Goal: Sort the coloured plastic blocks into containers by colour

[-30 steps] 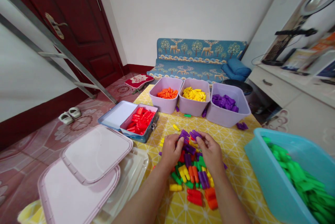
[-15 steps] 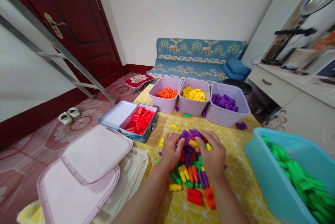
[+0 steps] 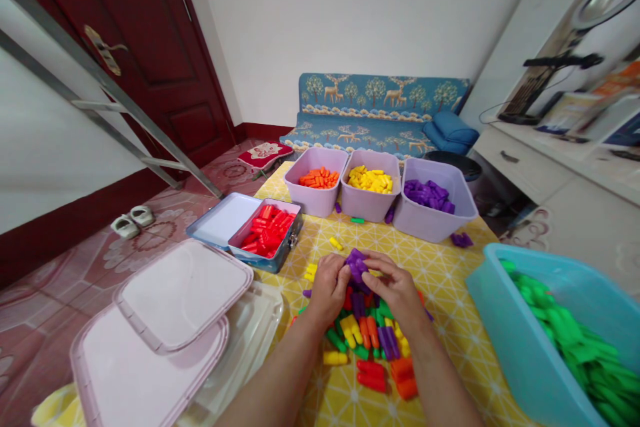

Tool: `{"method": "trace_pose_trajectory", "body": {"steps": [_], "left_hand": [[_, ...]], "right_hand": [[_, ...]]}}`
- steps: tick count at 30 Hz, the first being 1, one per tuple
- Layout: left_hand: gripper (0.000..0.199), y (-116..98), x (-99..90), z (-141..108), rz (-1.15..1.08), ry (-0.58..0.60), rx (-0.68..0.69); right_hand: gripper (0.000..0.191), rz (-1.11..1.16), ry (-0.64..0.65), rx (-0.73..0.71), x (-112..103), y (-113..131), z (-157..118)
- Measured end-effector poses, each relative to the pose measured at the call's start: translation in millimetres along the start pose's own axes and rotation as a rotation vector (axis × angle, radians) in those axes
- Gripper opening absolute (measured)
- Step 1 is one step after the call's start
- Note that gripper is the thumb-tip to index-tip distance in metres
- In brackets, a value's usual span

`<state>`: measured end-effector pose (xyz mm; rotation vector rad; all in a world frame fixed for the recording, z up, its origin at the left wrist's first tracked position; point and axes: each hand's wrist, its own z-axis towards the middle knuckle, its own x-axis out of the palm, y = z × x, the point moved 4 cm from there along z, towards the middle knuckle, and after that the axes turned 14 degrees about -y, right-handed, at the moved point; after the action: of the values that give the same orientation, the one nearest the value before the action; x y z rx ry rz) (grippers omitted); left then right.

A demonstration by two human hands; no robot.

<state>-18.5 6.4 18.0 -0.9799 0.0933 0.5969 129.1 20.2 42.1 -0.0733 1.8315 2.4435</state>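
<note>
Between my hands is a small cluster of purple plastic pieces (image 3: 356,266). My left hand (image 3: 330,286) is closed round its left side, thumb toward me. From the right, my right hand (image 3: 393,284) presses the same cluster with thumb and fingers. Below them lies a mixed pile with yellow pieces (image 3: 351,330), orange pieces (image 3: 369,332), green pieces (image 3: 336,339) and purple pieces (image 3: 389,342). Nearer me sit a red piece (image 3: 371,376) and a yellow piece (image 3: 335,358). My hands hide part of the pile.
Lilac bins hold orange (image 3: 313,202), yellow (image 3: 367,206) and purple pieces (image 3: 425,227). An opened tin (image 3: 283,260) contains red pieces. Green pieces fill the turquoise tub (image 3: 510,320) at right. Pale lids (image 3: 185,294) lie at left. Loose pieces, including a yellow one (image 3: 336,243), dot the yellow tablecloth (image 3: 450,374).
My right hand has moved left toward my left hand. Purple pieces that were spread between the hands are now bunched together, and yellow and orange pieces at the pile's right side are uncovered.
</note>
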Motion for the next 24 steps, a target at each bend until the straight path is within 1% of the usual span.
{"method": "trace_pose_trajectory", "body": {"steps": [2,4,7,9,10,11,13,15,17,18,19,20,21,23,24], "left_hand": [[0.034,1.9,1.9,-0.8,-0.026,0.013,0.002],[0.034,2.7,3.5,-1.0,-0.03,0.021,0.013],[0.035,1.3,5.0,-0.7,-0.008,0.036,0.029],[0.035,-0.9,5.4,-0.3,0.006,0.055,0.032],[0.035,-2.2,5.3,-0.2,0.007,0.067,0.03],[0.036,-3.5,5.1,-0.1,0.003,0.08,0.027],[0.037,-5.7,4.3,0.0,-0.013,0.094,0.016],[0.038,-6.8,3.3,0.0,-0.021,0.1,0.001],[0.039,-7.5,2.9,-0.2,-0.014,0.106,-0.007],[0.039,-7.8,3.0,-0.2,-0.008,0.111,-0.007],[0.038,-8.2,3.1,-0.2,-0.003,0.115,-0.005],[0.038,-8.5,3.2,-0.1,0.001,0.115,-0.003],[0.038,-8.6,3.2,0.0,0.005,0.113,-0.003],[0.039,-8.3,3.3,0.0,0.006,0.106,-0.011],[0.038,-7.7,3.2,-0.3,0.0,0.099,-0.02]], "right_hand": [[0.019,0.019,0.052,0.022,0.4,-1.6,0.6],[0.021,0.005,0.078,0.04,-1.1,-2.1,1.2],[0.024,-0.025,0.123,0.118,-5.7,-1.1,1.1],[0.024,-0.046,0.136,0.166,-10.8,2.5,1.0],[0.025,-0.053,0.117,0.18,-14.6,5.3,1.6],[0.026,-0.05,0.073,0.189,-19.4,8.6,2.8],[0.029,-0.007,-0.096,0.202,-32.8,15.8,6.5],[0.032,0.095,-0.354,0.196,-50.5,22.8,10.2],[0.034,0.249,-0.606,0.168,-68.3,28.1,12.1],[0.034,0.329,-0.705,0.151,-75.9,29.6,12.5],[0.034,0.399,-0.777,0.138,-82.3,30.2,12.8],[0.035,0.45,-0.819,0.134,-87.1,30.1,13.1],[0.036,0.476,-0.834,0.142,-90.4,29.3,13.4],[0.037,0.462,-0.81,0.184,-92.3,26.0,13.2],[0.037,0.429,-0.765,0.219,-90.2,23.9,12.8]]}}
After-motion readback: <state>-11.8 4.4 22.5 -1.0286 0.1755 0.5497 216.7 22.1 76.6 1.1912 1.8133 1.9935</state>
